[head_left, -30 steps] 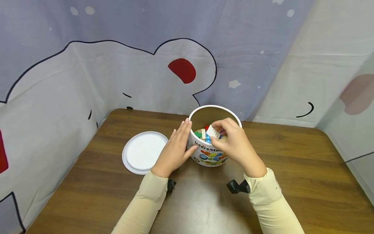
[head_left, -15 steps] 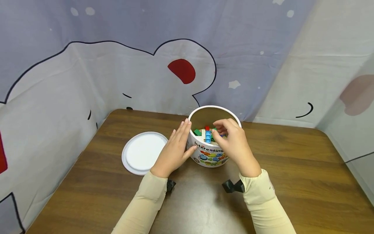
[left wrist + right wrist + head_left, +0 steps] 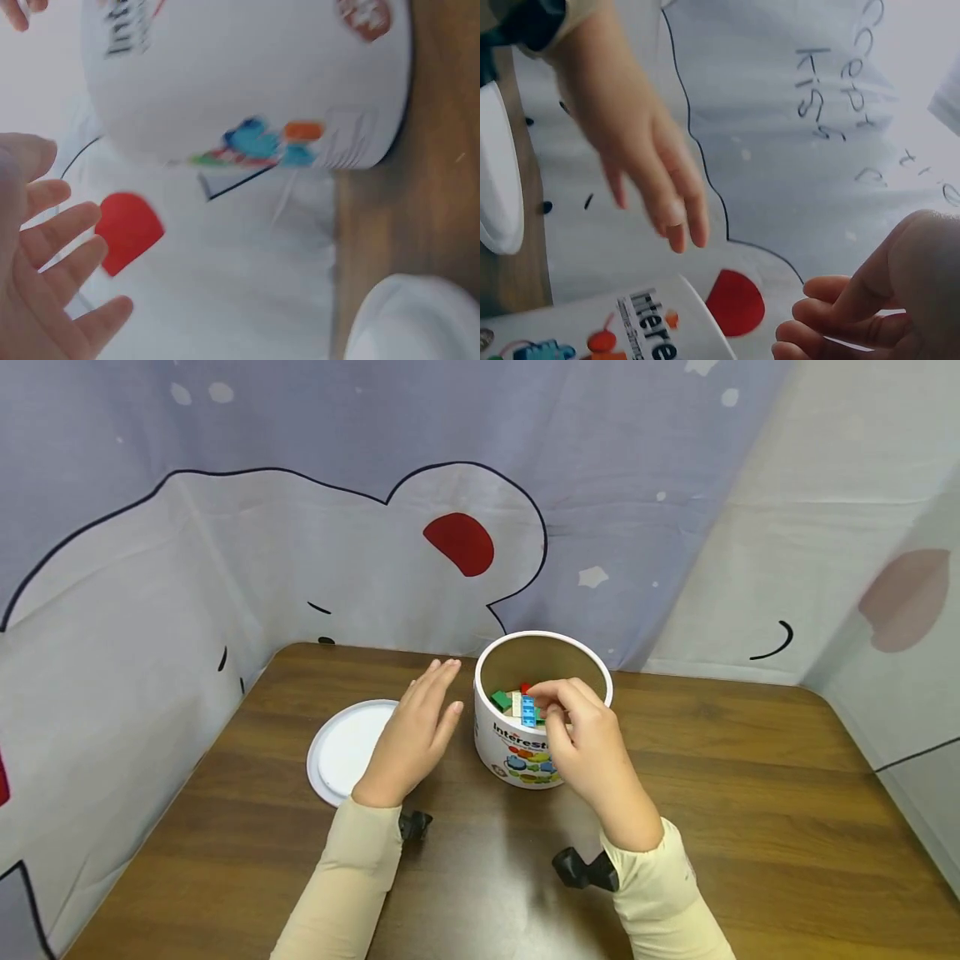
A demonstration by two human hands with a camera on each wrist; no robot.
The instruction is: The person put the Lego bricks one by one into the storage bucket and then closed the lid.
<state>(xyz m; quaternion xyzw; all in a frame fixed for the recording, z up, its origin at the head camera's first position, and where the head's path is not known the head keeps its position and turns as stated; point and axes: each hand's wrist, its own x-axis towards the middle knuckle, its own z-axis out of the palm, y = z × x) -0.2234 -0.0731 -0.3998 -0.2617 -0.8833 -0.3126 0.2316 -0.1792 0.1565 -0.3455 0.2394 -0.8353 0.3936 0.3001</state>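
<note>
A white bucket (image 3: 501, 747) with printed pictures stands on the table, toy building bricks inside. Among them I see a blue brick (image 3: 528, 712), a green brick (image 3: 501, 700) and a white one. My right hand (image 3: 588, 735) hovers over the bucket's front right, its fingers loosely bent, and no brick shows between them. In the right wrist view, those fingers (image 3: 821, 319) appear with nothing in them. My left hand (image 3: 412, 735) is held left of the bucket, apart from it, fingers extended. The left wrist view has its spread fingers (image 3: 67, 247) beside the bucket wall (image 3: 247, 60).
A round white lid (image 3: 337, 756) lies on the wooden table (image 3: 750, 777) left of the bucket, partly behind my left hand. A printed curtain (image 3: 360, 552) hangs right behind the table's back edge.
The white studded brick held by my right hand a second ago is released into the bucket. My left hand has moved left, off the bucket rim; the right has drawn slightly left and nearer.
</note>
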